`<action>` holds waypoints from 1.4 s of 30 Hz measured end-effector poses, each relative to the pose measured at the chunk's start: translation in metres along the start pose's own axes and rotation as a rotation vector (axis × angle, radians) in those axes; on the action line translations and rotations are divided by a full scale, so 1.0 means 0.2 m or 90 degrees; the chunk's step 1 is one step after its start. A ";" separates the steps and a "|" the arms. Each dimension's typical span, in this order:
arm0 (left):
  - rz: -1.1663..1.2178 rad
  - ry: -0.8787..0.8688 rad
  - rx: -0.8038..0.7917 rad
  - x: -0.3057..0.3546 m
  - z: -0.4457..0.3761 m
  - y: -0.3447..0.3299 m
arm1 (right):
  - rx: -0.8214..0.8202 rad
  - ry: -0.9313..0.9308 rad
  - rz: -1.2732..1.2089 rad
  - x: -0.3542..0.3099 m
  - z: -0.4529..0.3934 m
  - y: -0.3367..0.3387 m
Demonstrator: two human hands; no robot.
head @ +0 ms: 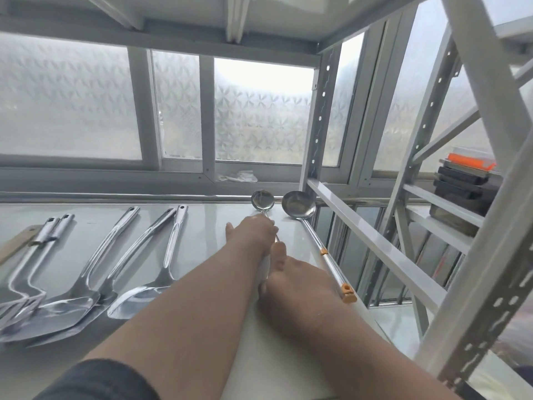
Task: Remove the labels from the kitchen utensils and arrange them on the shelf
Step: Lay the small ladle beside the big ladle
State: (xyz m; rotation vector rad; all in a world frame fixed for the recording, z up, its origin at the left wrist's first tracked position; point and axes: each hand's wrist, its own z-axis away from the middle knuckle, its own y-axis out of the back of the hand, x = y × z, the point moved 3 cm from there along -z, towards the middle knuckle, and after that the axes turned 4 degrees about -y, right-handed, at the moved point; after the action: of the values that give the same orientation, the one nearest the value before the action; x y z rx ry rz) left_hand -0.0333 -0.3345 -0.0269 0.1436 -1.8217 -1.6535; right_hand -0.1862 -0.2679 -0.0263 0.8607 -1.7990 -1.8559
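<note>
A small steel ladle (262, 200) lies on the white shelf (207, 223) with its bowl toward the window. My left hand (253, 232) grips its stem just below the bowl. My right hand (288, 275) holds the lower part of the handle, thumb up along it; the handle between the hands is mostly hidden. To the right lies a larger ladle (300, 209) with orange handle fittings (347, 293). On the left, several steel turners and spatulas (144, 295) lie in a row.
A wooden-handled tool (14, 243) lies at the far left. The rack's grey upright post (317, 119) and side rail (375, 241) border the shelf on the right. Stacked dark boxes with an orange lid (461, 186) stand on the neighbouring rack. A frosted window is behind.
</note>
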 end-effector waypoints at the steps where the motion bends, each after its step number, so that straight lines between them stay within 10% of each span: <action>1: 0.008 -0.001 -0.004 0.00 -0.02 -0.01 | 0.013 0.003 -0.004 0.00 -0.01 0.00; 42: -0.018 -0.064 -0.006 -0.02 -0.04 -0.05 | 0.065 -0.016 -0.056 -0.01 -0.04 -0.01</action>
State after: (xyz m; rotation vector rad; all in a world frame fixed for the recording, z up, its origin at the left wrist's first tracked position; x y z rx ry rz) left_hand -0.0304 -0.3408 -0.0375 0.0851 -1.8943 -1.7159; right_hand -0.1784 -0.2719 -0.0286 0.9714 -1.9148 -1.8495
